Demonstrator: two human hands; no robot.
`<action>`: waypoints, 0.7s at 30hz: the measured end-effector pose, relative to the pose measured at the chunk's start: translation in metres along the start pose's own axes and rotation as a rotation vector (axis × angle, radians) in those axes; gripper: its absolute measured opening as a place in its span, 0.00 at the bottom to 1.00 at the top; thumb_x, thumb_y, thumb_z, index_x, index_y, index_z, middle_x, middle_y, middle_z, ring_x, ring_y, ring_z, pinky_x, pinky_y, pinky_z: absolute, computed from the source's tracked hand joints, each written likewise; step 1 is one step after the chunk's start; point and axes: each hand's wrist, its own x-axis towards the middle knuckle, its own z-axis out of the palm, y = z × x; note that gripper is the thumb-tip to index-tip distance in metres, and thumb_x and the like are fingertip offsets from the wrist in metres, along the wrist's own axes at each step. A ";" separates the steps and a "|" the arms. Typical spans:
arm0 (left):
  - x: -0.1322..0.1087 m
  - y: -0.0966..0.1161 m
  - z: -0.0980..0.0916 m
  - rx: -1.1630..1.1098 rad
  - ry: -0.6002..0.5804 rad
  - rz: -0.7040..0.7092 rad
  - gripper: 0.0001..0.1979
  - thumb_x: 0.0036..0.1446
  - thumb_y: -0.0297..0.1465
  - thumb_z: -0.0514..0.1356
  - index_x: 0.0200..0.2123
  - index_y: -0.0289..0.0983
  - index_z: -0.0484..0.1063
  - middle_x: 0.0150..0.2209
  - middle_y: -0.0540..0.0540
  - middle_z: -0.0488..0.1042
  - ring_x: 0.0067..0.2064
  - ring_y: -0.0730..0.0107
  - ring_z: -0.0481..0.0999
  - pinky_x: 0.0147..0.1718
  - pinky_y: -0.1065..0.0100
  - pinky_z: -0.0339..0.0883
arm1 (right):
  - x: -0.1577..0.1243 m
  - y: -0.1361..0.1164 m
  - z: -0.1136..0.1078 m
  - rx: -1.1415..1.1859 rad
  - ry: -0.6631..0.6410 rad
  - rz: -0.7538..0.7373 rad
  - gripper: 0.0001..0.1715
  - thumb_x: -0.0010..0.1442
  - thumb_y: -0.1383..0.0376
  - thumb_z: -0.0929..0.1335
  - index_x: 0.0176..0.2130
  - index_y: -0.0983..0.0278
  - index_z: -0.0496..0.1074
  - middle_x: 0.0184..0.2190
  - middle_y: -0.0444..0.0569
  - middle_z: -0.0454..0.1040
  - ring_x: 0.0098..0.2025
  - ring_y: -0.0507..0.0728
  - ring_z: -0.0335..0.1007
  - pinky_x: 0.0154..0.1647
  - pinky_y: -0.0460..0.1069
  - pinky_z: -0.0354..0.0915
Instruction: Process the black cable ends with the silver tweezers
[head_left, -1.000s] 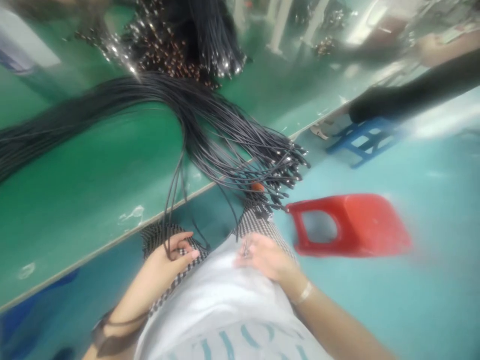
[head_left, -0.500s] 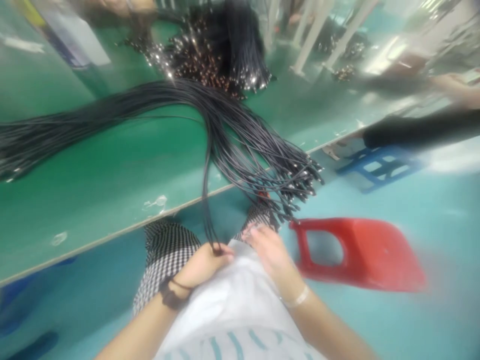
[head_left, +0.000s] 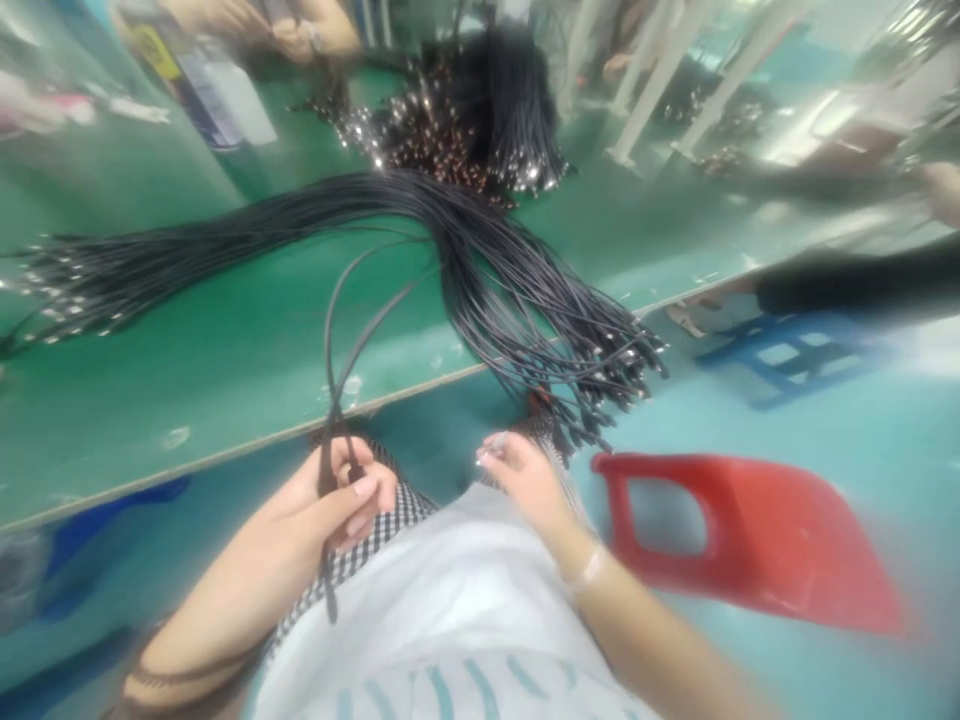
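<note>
Left grip (head_left: 330, 505) closes on thin black rubbery cables (head_left: 328, 400); right grip (head_left: 521, 480) pinches a small silvery pin (head_left: 489, 450). Tugging could snag the long cable bundle (head_left: 510, 285) draped over the green tabletop (head_left: 187, 400).

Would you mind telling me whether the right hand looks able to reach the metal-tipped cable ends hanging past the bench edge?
Probably yes: the right hand sits close to the metal-tipped cable ends, with nothing apparent between them, though its fingers seem to pinch a small metal item.
</note>
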 end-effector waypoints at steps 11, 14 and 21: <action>0.004 0.006 0.053 0.052 -0.012 0.080 0.13 0.53 0.34 0.69 0.29 0.36 0.68 0.33 0.44 0.83 0.31 0.62 0.82 0.29 0.67 0.76 | -0.034 -0.108 0.051 0.266 -0.174 -0.195 0.12 0.51 0.66 0.77 0.37 0.59 0.77 0.33 0.44 0.79 0.37 0.55 0.77 0.40 0.51 0.73; 0.005 0.006 0.058 -0.015 -0.052 0.132 0.13 0.52 0.33 0.70 0.27 0.36 0.67 0.26 0.49 0.80 0.26 0.67 0.80 0.25 0.70 0.74 | -0.039 -0.124 0.058 0.398 -0.279 -0.176 0.11 0.53 0.64 0.76 0.37 0.59 0.76 0.30 0.45 0.78 0.29 0.57 0.76 0.29 0.52 0.73; 0.011 -0.004 0.053 -0.333 -0.059 0.156 0.13 0.53 0.32 0.69 0.30 0.36 0.66 0.26 0.49 0.80 0.21 0.75 0.77 0.21 0.76 0.70 | -0.044 -0.056 0.041 0.414 -0.367 0.256 0.19 0.43 0.52 0.79 0.30 0.60 0.75 0.24 0.43 0.74 0.22 0.53 0.70 0.27 0.52 0.74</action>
